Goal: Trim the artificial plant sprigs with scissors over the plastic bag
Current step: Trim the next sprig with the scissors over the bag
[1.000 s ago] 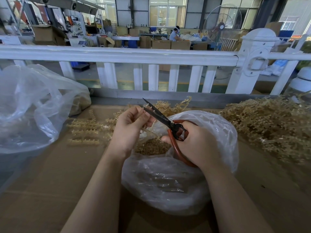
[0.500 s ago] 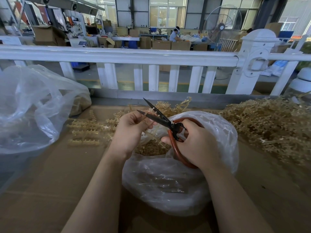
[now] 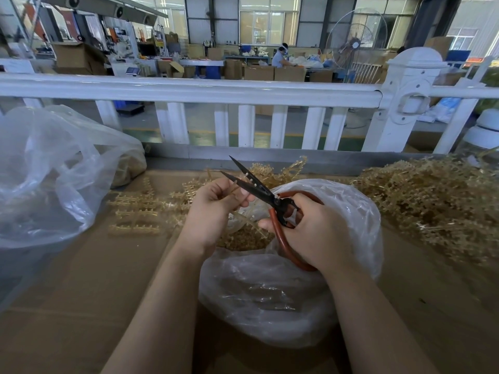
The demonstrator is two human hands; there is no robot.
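Note:
My left hand (image 3: 216, 209) pinches a thin tan plastic sprig (image 3: 234, 189) above the open mouth of a clear plastic bag (image 3: 272, 292). Black scissors with red-brown handles (image 3: 259, 188) are gripped in my right hand (image 3: 318, 233). Their blades are spread apart, with the sprig's tip between them beside my left fingers. Small tan trimmings (image 3: 243, 240) lie inside the bag under both hands.
Trimmed sprigs (image 3: 137, 211) lie in rows on the cardboard left of the bag. A big heap of tan sprigs (image 3: 432, 201) fills the right side. A large clear bag (image 3: 54, 171) sits at the left. A white railing (image 3: 243, 90) borders the table's far edge.
The scissor blades have opened wider, from nearly shut a second ago. My left hand shifted slightly while still holding the sprig at the blades.

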